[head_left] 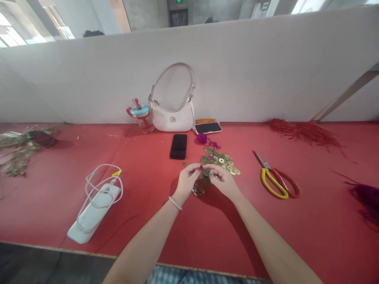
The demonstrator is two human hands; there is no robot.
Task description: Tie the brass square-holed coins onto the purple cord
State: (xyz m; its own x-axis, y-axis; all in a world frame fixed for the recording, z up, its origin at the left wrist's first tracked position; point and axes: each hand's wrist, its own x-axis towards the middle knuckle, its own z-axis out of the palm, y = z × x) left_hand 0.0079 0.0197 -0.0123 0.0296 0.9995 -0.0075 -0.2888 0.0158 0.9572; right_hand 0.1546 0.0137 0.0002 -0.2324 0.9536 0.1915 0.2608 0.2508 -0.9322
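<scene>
My left hand (187, 182), with a beaded bracelet at the wrist, is closed in a pinch on purple yarn (201, 167). Opposite it, my right hand (224, 182) has curled fingers that meet the left fingertips at the same yarn; its exact grip is too small to make out. Below and between both hands is a cluster of brass coins (203, 184), partly in shadow; whether it hangs from the yarn or lies on the table I cannot tell. Just beyond spreads a pile of holed coins (229, 159). A purple yarn ball (201, 138) lies behind, its strand running onto the coins.
Red-and-yellow-handled scissors (274, 179) lie right. Behind are a black phone (178, 146), a white-edged phone (208, 128), a handbag (172, 118) and a cup (143, 118). A white power strip (93, 215) with its cable lies left. Red strands (304, 132) lie back right.
</scene>
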